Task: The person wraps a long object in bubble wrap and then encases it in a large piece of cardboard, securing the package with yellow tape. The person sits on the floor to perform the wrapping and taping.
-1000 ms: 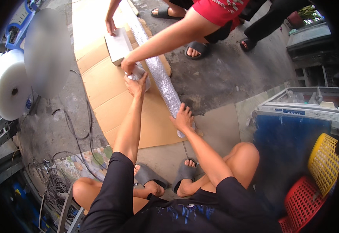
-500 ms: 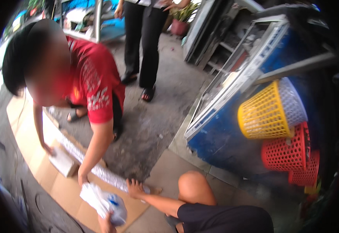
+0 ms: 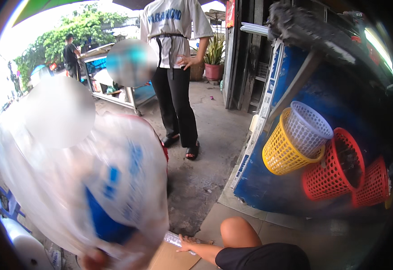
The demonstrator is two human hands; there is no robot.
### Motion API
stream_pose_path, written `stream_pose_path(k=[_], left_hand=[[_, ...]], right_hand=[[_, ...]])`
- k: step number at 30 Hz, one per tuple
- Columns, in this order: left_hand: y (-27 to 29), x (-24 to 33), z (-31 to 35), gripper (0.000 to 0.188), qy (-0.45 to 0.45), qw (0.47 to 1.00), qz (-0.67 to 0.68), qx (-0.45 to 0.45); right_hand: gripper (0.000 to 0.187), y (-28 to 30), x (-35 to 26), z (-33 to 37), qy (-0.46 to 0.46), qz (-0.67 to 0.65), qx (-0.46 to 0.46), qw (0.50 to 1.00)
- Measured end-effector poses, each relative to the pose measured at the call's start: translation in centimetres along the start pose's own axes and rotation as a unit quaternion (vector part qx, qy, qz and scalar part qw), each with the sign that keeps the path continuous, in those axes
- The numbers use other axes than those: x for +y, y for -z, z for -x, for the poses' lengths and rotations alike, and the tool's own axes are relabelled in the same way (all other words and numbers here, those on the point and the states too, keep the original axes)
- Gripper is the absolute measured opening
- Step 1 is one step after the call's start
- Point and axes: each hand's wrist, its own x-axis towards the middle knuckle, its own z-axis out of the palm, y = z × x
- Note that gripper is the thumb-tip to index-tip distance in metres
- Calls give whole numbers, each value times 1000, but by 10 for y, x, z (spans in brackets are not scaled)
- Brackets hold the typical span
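Observation:
A large white translucent plastic bag (image 3: 142,193) with blue print fills the left front, close up and blurred by motion. A solid blue patch shows on or through it. At its lower edge my left hand (image 3: 95,259) grips the bag; most of that hand is hidden or smeared. My right hand (image 3: 189,244) lies with its fingers spread on the end of a shiny silver strip (image 3: 172,238). The strip rests on brown cardboard (image 3: 169,257) on the ground. Most of the cardboard and of the person opposite is covered by the bag.
A person in black trousers (image 3: 178,103) stands ahead, hand on hip. Yellow (image 3: 279,150), white (image 3: 311,128) and red (image 3: 327,180) perforated baskets lean by a blue panel (image 3: 259,175) at right. A clear plastic roll (image 3: 25,245) lies at lower left. My bent knee (image 3: 239,231) is beside my right arm.
The plastic bag has come up and toward me, spreading out large, and now hides the person in red. The view has tilted up. My right hand stays on the silver strip.

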Motion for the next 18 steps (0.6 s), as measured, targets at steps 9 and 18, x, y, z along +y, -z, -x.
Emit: stream_pose_path(k=[9,18], left_hand=[[-83,306,-92,95,-263,954,36,-137],[-336,416,-97,101,-242,913,177,-277]], right_hand=[[106,3,-10,98,9,-119,139,983],[73,-4,-17,127,192,-229,228,927]])
